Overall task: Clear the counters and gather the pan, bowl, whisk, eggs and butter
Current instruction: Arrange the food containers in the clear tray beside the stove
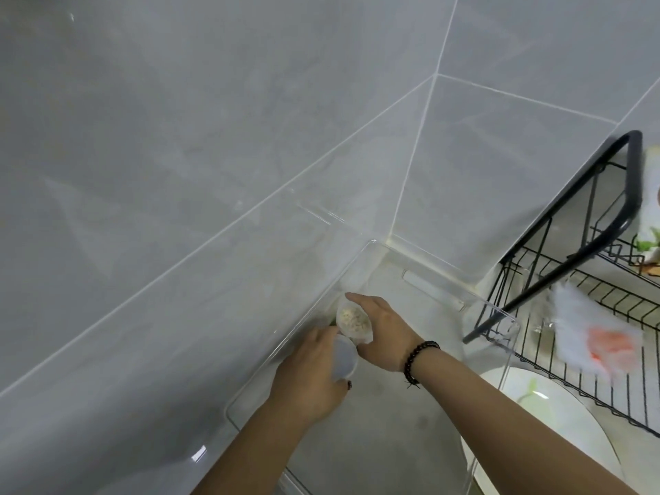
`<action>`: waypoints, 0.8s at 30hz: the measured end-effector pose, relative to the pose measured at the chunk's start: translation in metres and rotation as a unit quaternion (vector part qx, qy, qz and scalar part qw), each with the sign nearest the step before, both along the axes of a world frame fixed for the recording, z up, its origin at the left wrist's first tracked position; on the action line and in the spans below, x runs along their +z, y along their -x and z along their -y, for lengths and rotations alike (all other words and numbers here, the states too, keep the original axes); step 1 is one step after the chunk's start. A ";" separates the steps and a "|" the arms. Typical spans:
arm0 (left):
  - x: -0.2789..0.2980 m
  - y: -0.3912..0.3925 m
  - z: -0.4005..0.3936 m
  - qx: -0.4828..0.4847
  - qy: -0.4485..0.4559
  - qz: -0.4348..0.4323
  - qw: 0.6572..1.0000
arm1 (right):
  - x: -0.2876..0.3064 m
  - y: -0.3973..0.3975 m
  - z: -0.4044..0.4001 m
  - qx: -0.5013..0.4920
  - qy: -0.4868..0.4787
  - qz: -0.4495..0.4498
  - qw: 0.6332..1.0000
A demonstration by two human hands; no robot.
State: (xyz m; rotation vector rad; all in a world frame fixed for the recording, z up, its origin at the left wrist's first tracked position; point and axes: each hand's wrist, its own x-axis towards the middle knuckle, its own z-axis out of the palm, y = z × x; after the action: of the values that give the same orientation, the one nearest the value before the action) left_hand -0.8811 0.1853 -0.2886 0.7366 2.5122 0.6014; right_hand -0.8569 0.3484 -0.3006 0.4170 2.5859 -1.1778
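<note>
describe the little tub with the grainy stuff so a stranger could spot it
Find the clear plastic bin in the tiled wall corner, left of the black dish rack. Inside it, the right hand holds a small clear tub of pale grains; the left hand's container looks plain white.

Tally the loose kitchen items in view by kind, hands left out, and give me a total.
Clear plastic bin: 1
Small containers in the hands: 2, a clear tub of pale food and a white-lidded tub
Black wire dish rack: 1
White plate: 1
White and orange cloth: 1
Total: 6
</note>
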 end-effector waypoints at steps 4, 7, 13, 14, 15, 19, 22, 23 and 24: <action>0.003 -0.002 0.003 -0.006 -0.001 -0.030 1.000 | -0.005 0.004 0.001 -0.032 -0.016 -0.025 0.999; 0.006 -0.007 0.008 -0.004 0.010 -0.045 0.999 | -0.004 0.000 0.001 -0.049 -0.019 -0.047 0.998; 0.015 -0.018 0.021 0.054 -0.064 -0.022 0.996 | 0.012 -0.023 -0.004 -0.144 0.036 -0.089 0.985; 0.017 -0.019 0.022 0.074 -0.097 -0.006 0.993 | 0.018 -0.028 -0.006 -0.161 0.050 -0.100 0.981; 0.019 -0.021 0.022 0.097 -0.135 0.018 0.986 | 0.025 -0.035 -0.008 -0.176 0.062 -0.113 0.976; 0.025 -0.019 0.022 0.176 -0.269 0.132 0.938 | 0.055 -0.061 -0.018 -0.234 0.094 -0.164 0.954; 0.037 -0.021 0.016 0.179 -0.355 0.182 0.899 | 0.079 -0.082 -0.025 -0.256 0.115 -0.199 0.939; 0.042 -0.023 0.013 0.174 -0.390 0.208 0.880 | 0.086 -0.088 -0.028 -0.258 0.117 -0.205 0.937; 0.046 -0.027 0.010 0.173 -0.428 0.243 0.853 | 0.093 -0.095 -0.029 -0.261 0.122 -0.210 0.934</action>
State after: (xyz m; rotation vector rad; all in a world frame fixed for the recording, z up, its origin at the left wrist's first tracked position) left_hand -0.8544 0.1757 -0.2422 0.3099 1.8277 1.8400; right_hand -0.7617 0.3777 -0.2073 0.9241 2.6985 -1.9287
